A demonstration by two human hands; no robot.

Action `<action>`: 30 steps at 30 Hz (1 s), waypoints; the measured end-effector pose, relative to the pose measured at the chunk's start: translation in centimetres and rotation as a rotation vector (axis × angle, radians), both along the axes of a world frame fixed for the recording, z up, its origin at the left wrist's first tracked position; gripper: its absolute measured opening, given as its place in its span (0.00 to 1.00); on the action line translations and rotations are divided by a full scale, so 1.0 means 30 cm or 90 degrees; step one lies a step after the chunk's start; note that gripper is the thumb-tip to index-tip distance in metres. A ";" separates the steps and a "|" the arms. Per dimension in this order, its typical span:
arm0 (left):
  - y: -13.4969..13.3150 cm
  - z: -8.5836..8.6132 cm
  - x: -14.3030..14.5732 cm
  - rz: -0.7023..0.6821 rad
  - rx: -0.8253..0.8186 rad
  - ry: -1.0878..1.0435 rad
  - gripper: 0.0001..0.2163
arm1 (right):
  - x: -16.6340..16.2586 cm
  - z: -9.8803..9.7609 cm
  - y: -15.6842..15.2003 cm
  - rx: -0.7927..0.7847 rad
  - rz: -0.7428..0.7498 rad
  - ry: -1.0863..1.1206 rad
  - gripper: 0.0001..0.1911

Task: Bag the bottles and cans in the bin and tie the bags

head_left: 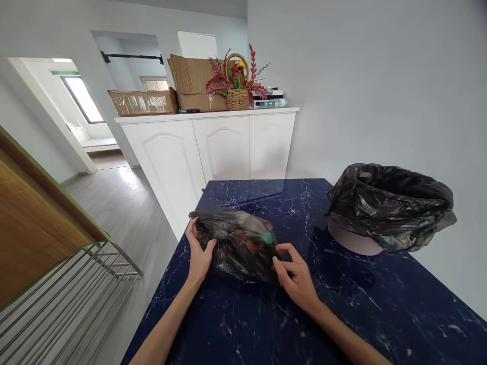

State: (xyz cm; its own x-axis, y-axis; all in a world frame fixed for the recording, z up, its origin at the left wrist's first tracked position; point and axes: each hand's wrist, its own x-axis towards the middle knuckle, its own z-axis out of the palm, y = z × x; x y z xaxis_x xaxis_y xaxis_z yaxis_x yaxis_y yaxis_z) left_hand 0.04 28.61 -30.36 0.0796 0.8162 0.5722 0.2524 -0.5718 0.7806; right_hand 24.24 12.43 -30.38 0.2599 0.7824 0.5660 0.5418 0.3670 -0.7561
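Note:
A thin black plastic bag (239, 248) lies bunched on the dark blue marbled table (243, 324), with some red and teal contents showing faintly through it. On its left side, my left hand (200, 251) grips the plastic, fingers behind and thumb in front. At the bag's right end, my right hand (294, 274) pinches the edge between thumb and fingers. What exactly is inside the bag cannot be made out. Farther right stands a pale bin (353, 239) lined with another black plastic bag (391, 208), its mouth folded out over the rim.
A white cabinet (228, 152) stands beyond the table, bearing cardboard boxes (144, 103), a wicker basket of flowers (238, 99) and a plastic bottle (276, 103). At left is a metal rack (76, 289) with a bamboo mat (38, 223). A grey wall (380, 91) borders the right.

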 end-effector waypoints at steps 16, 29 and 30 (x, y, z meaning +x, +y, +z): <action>0.001 0.037 -0.016 0.082 -0.103 -0.129 0.23 | 0.070 -0.073 0.054 -0.078 -0.102 0.113 0.22; -0.181 0.010 0.000 0.067 0.019 0.109 0.39 | -0.027 -0.052 -0.013 0.019 0.001 -0.129 0.39; -0.199 0.014 -0.003 0.064 0.037 0.116 0.38 | -0.029 -0.048 -0.016 0.019 0.007 -0.172 0.40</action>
State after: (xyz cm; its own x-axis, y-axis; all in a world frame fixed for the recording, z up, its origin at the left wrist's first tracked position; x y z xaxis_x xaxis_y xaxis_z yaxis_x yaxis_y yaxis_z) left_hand -0.05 22.63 -29.95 0.1057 0.7914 0.6021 0.4449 -0.5792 0.6831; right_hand 23.37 11.96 -31.82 0.0880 0.7661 0.6367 0.7180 0.3942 -0.5736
